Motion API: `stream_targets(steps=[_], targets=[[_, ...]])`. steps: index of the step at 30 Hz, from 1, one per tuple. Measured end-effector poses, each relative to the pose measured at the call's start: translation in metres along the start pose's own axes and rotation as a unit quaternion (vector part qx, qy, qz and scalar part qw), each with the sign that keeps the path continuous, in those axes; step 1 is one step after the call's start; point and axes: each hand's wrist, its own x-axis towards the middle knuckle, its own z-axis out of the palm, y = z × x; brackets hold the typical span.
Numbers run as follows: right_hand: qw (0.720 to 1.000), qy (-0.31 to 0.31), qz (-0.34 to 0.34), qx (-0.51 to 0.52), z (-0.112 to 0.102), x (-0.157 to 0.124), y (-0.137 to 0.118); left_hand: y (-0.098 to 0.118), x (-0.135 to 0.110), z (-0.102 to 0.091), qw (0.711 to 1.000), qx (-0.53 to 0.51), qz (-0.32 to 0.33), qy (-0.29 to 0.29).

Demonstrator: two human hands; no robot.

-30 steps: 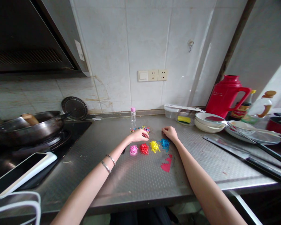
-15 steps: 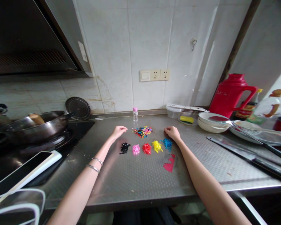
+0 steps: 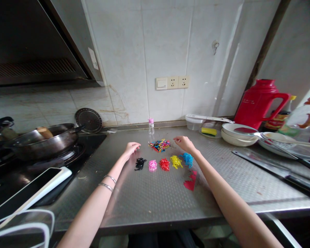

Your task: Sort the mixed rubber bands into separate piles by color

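Observation:
A mixed heap of small coloured elastic bands (image 3: 160, 145) lies on the metal counter between my hands. To its left, my left hand (image 3: 131, 148) is held with fingers curled together; anything in them is too small to make out. My right hand (image 3: 185, 143) is just right of the heap, fingertips pinched towards it, their contents unclear. Nearer me runs a row of sorted piles: black bands (image 3: 140, 163), pink bands (image 3: 152, 165), red bands (image 3: 164, 164), yellow bands (image 3: 176, 161) and blue bands (image 3: 187, 159). The blue pile is beside my right wrist.
Behind the heap stands a small pink-capped bottle (image 3: 151, 126). A torn red piece (image 3: 190, 181) lies below the blue pile. At right are a knife (image 3: 263, 165), stacked bowls (image 3: 239, 137) and a red thermos (image 3: 258, 105). A pan (image 3: 46, 144) sits on the stove at left.
My right hand has moved left from above the blue pile towards the mixed heap. My left hand has stayed nearly where it was. The whole view has shifted slightly.

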Motion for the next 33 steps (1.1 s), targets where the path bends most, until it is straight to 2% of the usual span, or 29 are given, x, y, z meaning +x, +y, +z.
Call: stream_targets(steps=[6,14,22,33], targets=[[0.992,-0.056,-0.084,-0.074,0.007,0.013,-0.027,0.001,-0.002,0.004,0.998,0.055,0.020,-0.022],[0.976,-0.092,-0.107,-0.166,0.014,0.021,-0.035,-0.002,0.000,0.002,0.997,0.067,0.037,-0.029],[0.978,-0.070,-0.095,-0.170,0.015,0.020,-0.035,-0.002,-0.001,0.002,0.997,0.070,0.025,-0.035],[0.992,-0.004,-0.090,-0.090,-0.003,0.020,-0.028,-0.007,0.002,0.001,0.996,0.076,0.033,-0.042]])
